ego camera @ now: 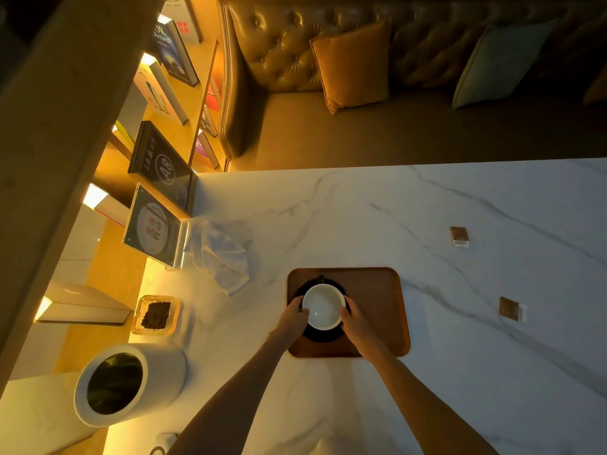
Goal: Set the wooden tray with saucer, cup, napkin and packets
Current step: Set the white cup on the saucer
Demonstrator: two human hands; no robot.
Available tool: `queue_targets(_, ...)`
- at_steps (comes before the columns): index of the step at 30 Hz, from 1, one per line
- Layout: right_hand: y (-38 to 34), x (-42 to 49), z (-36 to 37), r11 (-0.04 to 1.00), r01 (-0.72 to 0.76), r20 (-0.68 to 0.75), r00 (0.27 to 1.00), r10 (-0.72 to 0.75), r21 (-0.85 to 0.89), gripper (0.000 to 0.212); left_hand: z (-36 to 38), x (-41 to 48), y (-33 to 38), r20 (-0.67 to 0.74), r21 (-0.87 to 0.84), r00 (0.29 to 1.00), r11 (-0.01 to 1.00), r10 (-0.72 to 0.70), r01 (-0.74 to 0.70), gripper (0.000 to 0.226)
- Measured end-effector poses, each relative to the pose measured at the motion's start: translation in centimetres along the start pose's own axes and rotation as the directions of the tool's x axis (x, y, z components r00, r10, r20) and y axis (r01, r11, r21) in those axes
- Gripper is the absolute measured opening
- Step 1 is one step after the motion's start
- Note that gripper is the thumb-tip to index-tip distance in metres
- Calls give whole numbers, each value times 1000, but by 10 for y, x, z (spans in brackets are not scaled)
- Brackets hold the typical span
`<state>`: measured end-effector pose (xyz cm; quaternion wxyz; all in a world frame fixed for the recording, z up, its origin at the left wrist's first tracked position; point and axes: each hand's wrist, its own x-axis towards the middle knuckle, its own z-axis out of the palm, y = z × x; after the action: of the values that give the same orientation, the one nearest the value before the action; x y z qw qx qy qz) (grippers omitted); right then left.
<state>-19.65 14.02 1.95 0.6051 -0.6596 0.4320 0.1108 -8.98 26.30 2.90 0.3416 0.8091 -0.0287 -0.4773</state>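
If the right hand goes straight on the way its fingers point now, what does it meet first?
The right hand already touches the white cup, so it meets the cup's side first, probably pushing it toward the left hand.

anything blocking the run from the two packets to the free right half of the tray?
Nothing visible. Both packets lie on bare marble table right of the wooden tray, with open surface between. The tray's right half is bare; cup and saucer fill its left part, with both hands on the cup.
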Motion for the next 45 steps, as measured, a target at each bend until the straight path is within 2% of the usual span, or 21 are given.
queue_targets(6,3,1,-1,999,-29,1,1000,29,-16,42,-1,0,-2,22,3,999,1000,-25,25,46)
queue_targets(14,3,3,0,996,-74,-1,997,74,57,43,0,4,-1,26,2,998,999,-50,50,46)
queue_targets(22,4,2,-1,997,-65,-1,998,65,32,45,-1,2,-2,20,-2,999,1000,-28,28,47)
queue_targets(36,9,2,1,998,-41,-36,998,43,44,43,-1,6,-4,36,-28,997,997,-69,70,48)
queue_targets(42,6,4,1,983,-96,-20,995,100,157,43,0,-1,-2,24,-34,998,998,-55,56,50)
queue_targets(45,4,1,-1,982,-93,-19,995,97,162,43,-2,-7,-4,22,-24,999,999,-35,35,52)
